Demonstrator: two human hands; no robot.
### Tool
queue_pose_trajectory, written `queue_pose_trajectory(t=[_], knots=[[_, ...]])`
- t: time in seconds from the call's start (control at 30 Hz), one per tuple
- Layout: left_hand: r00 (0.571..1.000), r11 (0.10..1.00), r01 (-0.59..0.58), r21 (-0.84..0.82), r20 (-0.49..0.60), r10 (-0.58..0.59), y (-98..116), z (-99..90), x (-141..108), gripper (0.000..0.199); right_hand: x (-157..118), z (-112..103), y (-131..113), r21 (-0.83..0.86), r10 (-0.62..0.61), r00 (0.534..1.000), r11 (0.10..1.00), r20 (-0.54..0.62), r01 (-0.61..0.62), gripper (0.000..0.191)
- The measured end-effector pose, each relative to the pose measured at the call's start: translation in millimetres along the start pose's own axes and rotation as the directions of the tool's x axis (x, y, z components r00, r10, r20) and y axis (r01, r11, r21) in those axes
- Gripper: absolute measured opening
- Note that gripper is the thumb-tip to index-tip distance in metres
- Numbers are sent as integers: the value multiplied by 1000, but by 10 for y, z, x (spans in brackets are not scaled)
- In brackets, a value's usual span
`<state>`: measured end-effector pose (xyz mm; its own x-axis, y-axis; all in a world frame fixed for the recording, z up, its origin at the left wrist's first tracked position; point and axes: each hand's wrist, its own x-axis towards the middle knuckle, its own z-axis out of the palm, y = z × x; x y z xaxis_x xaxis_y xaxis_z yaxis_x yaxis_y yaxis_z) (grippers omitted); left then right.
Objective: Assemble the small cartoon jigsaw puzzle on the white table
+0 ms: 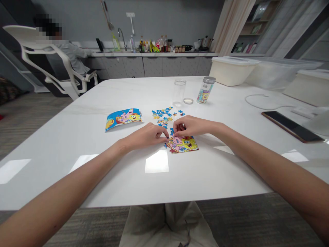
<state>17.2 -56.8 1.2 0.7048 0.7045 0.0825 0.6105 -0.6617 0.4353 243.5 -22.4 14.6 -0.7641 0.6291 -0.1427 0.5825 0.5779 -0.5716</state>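
A partly joined jigsaw puzzle (189, 144) with a yellow and a pink cartoon figure lies flat on the white table. My left hand (151, 133) is at its left edge, thumb and forefinger pinched on a small puzzle piece (168, 139). My right hand (189, 126) is closed above the puzzle's upper left corner, its fingertips down at the edge; whatever they pinch is hidden. Just beyond both hands lie several loose puzzle pieces (164, 112), mostly blue and yellow. To the left rests a curved picture sheet (124, 118) showing the same figures.
Behind the pieces stand an open clear jar (179, 92), its ring-like lid (188, 101) and a closed printed canister (206, 90). A phone (291, 126), a white cable (269, 108) and storage boxes (232, 71) are at the right. A person (69, 56) sits at the far left.
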Motion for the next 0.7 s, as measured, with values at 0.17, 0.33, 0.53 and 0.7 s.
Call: queue_pose_trajectory(t=[0.17,0.33,0.53,0.7], knots=[[1000,1000,2,-4,2,-2,21,-12,-2,25,6,-2,9,-9,-13,1000,1000,-1,13,21],[1000,1000,3,0,7,-3,32,-29,-7,23,9,0,12,-14,-14,1000,1000,-4,14,21],[1000,1000,-4,-4,-14,4,-5,-5,-10,23,-1,-1,1,-7,-8,1000,1000,-3,8,20],[999,1000,-12,-25,-38,11,-25,-6,-18,19,-9,0,11,-17,-34,999,999,-6,34,18]])
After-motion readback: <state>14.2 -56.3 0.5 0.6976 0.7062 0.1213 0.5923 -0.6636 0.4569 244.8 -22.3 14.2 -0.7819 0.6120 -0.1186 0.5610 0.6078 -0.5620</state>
